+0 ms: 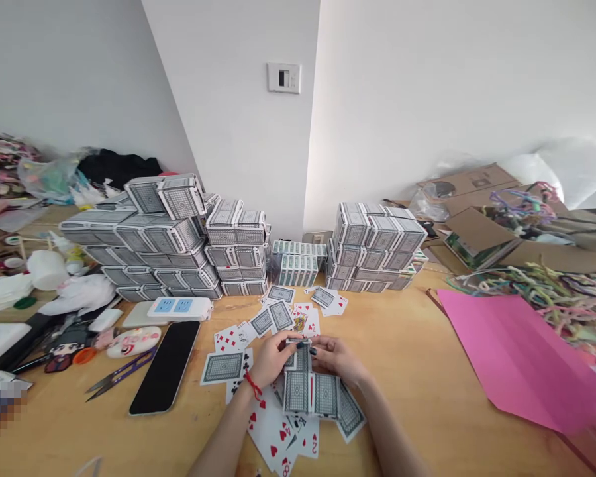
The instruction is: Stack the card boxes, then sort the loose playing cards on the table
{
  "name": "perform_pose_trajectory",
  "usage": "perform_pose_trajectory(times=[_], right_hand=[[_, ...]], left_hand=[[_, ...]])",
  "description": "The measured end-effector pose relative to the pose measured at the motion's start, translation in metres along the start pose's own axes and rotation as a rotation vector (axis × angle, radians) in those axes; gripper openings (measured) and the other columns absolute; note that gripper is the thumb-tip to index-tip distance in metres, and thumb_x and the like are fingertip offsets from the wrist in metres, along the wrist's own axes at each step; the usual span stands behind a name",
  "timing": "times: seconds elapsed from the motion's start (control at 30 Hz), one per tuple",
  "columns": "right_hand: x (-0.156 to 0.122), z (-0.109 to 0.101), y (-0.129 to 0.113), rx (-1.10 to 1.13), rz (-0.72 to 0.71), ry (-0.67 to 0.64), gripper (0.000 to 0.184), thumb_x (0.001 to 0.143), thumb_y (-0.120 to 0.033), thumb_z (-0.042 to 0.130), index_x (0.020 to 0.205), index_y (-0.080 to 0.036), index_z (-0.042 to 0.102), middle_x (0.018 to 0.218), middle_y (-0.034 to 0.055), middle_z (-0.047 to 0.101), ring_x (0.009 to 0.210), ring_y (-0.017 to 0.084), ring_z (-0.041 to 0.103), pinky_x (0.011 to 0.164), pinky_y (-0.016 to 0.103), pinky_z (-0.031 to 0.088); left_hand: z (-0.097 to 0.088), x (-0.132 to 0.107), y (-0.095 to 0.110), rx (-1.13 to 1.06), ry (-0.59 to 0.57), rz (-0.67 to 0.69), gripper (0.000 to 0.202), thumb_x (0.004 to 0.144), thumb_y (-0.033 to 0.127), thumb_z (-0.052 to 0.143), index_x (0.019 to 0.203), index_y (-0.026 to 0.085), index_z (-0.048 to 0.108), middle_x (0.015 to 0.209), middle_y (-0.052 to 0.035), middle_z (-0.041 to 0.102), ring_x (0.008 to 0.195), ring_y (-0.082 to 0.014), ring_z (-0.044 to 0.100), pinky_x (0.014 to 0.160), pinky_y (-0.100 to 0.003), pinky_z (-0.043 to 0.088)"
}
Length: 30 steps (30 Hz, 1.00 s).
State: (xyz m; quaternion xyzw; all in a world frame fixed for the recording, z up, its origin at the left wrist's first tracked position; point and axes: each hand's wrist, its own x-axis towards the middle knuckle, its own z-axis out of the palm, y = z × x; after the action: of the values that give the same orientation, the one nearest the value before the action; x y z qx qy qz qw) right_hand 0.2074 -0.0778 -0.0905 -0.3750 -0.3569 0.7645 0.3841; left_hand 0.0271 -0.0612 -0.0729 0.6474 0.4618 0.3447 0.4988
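Note:
My left hand (271, 361), with a red cord bracelet at its wrist, closes on the left side of a grey-backed playing card (304, 360). Opposite it, the fingers of my right hand (338, 358) are bent against the card's right side. Whether it is one card or several folded together I cannot make out. Just below, nearer to me, lies a block of folded playing cards (298, 394) with a red strip down its middle. Loose playing cards (285, 434) spread under it, some face up. Another face-down card (222, 368) lies left of my left hand.
Tall stacks of card blocks stand at the back left (151, 238) and back right (377, 235), with small card boxes (298, 265) between. A phone (166, 368), scissors (122, 374) and a power strip (179, 308) lie left. Pink paper (521, 358) and tangled yarn (541, 291) lie right.

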Motion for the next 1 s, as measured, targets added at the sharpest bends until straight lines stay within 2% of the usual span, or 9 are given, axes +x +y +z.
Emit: perform_pose_trajectory(times=[0.1, 0.2, 0.37, 0.47, 0.6, 0.7, 0.83, 1.0], right_hand=[[0.006, 0.001, 0.003, -0.025, -0.035, 0.033, 0.036, 0.054, -0.034, 0.077, 0.078, -0.015, 0.059, 0.068, 0.0003, 0.064, 0.056, 0.010, 0.059, 0.058, 0.023, 0.046], [0.014, 0.004, 0.007, -0.110, -0.039, 0.095, 0.035, 0.048, -0.031, 0.079, 0.066, -0.015, 0.054, 0.053, -0.0045, 0.059, 0.047, 0.008, 0.054, 0.049, 0.020, 0.044], [0.022, 0.013, 0.016, -0.287, 0.034, 0.284, 0.032, 0.049, -0.031, 0.074, 0.057, -0.017, 0.046, 0.043, -0.0065, 0.054, 0.036, 0.011, 0.053, 0.040, 0.023, 0.044], [0.024, 0.015, 0.019, -0.324, 0.031, 0.325, 0.027, 0.052, -0.029, 0.069, 0.056, -0.018, 0.045, 0.040, -0.0073, 0.053, 0.032, 0.010, 0.051, 0.036, 0.021, 0.042], [0.020, 0.015, 0.018, -0.339, 0.020, 0.303, 0.027, 0.054, -0.032, 0.069, 0.061, -0.018, 0.047, 0.045, -0.0071, 0.056, 0.036, 0.010, 0.053, 0.041, 0.022, 0.045], [0.015, 0.014, 0.013, -0.374, 0.007, 0.200, 0.034, 0.057, -0.044, 0.067, 0.063, -0.018, 0.046, 0.046, -0.0071, 0.055, 0.040, 0.011, 0.056, 0.043, 0.022, 0.046], [0.009, 0.014, 0.008, -0.416, -0.010, 0.078, 0.041, 0.065, -0.058, 0.055, 0.064, -0.018, 0.044, 0.049, -0.0049, 0.057, 0.045, 0.012, 0.058, 0.045, 0.023, 0.045], [0.004, 0.022, 0.009, -0.446, -0.079, 0.138, 0.041, 0.069, -0.058, 0.050, 0.062, -0.018, 0.045, 0.047, -0.0039, 0.055, 0.042, 0.011, 0.054, 0.042, 0.022, 0.041]], left_hand=[[0.004, 0.002, -0.005, 0.072, 0.112, -0.028, 0.029, 0.079, 0.040, 0.044, 0.070, 0.017, 0.060, 0.063, -0.0004, 0.059, 0.059, -0.0145, 0.051, 0.055, -0.023, 0.038], [0.008, 0.003, -0.009, 0.114, 0.169, -0.011, 0.031, 0.079, 0.040, 0.044, 0.062, 0.017, 0.057, 0.054, 0.0019, 0.052, 0.053, -0.0127, 0.046, 0.050, -0.022, 0.033], [0.007, 0.000, -0.008, 0.087, 0.104, -0.004, 0.023, 0.074, 0.037, 0.051, 0.068, 0.017, 0.061, 0.061, 0.0004, 0.059, 0.058, -0.0141, 0.051, 0.054, -0.022, 0.037], [0.005, -0.001, -0.003, 0.081, 0.049, -0.007, 0.017, 0.068, 0.033, 0.060, 0.075, 0.018, 0.063, 0.071, -0.0014, 0.064, 0.067, -0.0161, 0.056, 0.061, -0.024, 0.041], [0.005, 0.001, -0.002, 0.055, 0.047, -0.023, 0.017, 0.069, 0.031, 0.058, 0.075, 0.016, 0.064, 0.071, -0.0020, 0.064, 0.066, -0.0155, 0.056, 0.062, -0.024, 0.042], [0.005, 0.003, -0.005, 0.025, 0.064, -0.045, 0.018, 0.070, 0.031, 0.056, 0.075, 0.016, 0.064, 0.069, -0.0017, 0.064, 0.064, -0.0150, 0.056, 0.061, -0.024, 0.043], [0.004, 0.003, -0.008, 0.008, 0.074, -0.049, 0.018, 0.069, 0.029, 0.057, 0.080, 0.016, 0.063, 0.073, -0.0020, 0.064, 0.067, -0.0156, 0.057, 0.064, -0.025, 0.044], [0.002, 0.002, -0.007, -0.046, 0.087, -0.031, 0.019, 0.066, 0.024, 0.058, 0.083, 0.017, 0.062, 0.082, -0.0036, 0.065, 0.075, -0.0163, 0.058, 0.070, -0.027, 0.044]])
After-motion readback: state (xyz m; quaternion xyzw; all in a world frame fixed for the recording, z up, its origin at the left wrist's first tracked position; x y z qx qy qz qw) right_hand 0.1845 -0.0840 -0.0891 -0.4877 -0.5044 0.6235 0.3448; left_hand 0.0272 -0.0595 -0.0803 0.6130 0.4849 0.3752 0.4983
